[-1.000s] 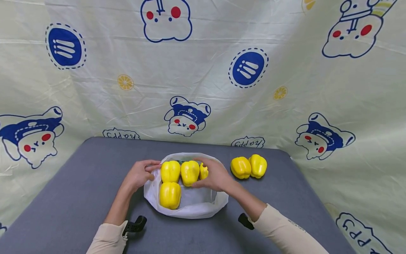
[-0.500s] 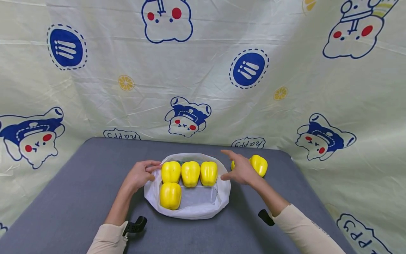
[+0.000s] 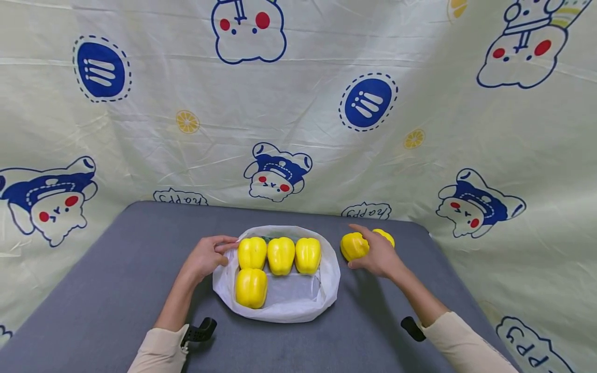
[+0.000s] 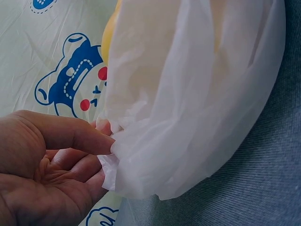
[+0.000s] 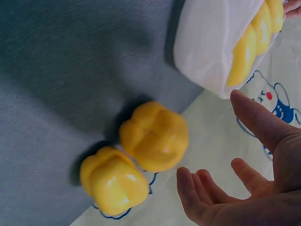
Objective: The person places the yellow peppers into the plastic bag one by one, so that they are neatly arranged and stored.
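A white plastic bag (image 3: 326, 290) stands with its mouth wide open and its rim folded down. Inside are yellow bell peppers: a back row of three, with the middle pepper (image 3: 281, 256), and one front pepper (image 3: 251, 288) at the left. My left hand (image 3: 207, 259) pinches the bag's left rim, its fingertips on the film (image 4: 155, 155) in the left wrist view. My right hand (image 3: 380, 253) holds nothing; its fingers are spread over two loose peppers right of the bag. The nearer of these, a yellow pepper (image 3: 353, 246), shows between thumb and fingers; the other pepper (image 5: 115, 181) is partly hidden in the head view.
A grey cloth-covered table (image 3: 121, 290) carries everything. Behind it hangs a pale printed curtain (image 3: 298, 114) with blue cartoon figures, reaching down to the table's back edge. A black wrist strap (image 3: 200, 331) sits on the left forearm.
My right hand has let go of a yellow pepper at the right end of the bag's back row, then moved right to the two loose peppers. The left hand has stayed at the rim.
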Demonstrator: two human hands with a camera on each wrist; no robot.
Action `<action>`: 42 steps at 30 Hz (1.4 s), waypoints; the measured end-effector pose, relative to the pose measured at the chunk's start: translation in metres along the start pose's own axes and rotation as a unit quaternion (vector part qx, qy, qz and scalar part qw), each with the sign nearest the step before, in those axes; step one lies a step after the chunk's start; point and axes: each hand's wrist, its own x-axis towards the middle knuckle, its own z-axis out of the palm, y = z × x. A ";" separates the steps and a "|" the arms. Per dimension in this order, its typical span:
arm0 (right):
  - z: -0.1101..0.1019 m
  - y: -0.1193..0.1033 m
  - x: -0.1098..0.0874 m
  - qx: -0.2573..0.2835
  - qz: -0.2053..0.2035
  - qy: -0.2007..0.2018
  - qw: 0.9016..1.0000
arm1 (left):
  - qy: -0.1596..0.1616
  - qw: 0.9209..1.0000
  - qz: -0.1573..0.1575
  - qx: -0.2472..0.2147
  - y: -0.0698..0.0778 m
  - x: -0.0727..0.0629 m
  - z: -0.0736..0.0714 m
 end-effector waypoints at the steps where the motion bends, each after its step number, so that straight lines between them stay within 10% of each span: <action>1: -0.001 0.003 0.000 -0.002 0.001 0.001 1.000 | 0.000 1.000 0.000 0.000 0.000 0.000 0.000; 42: -0.014 0.098 0.028 -0.037 0.077 -0.028 0.996 | -0.004 1.000 -0.005 -0.003 -0.001 0.002 0.000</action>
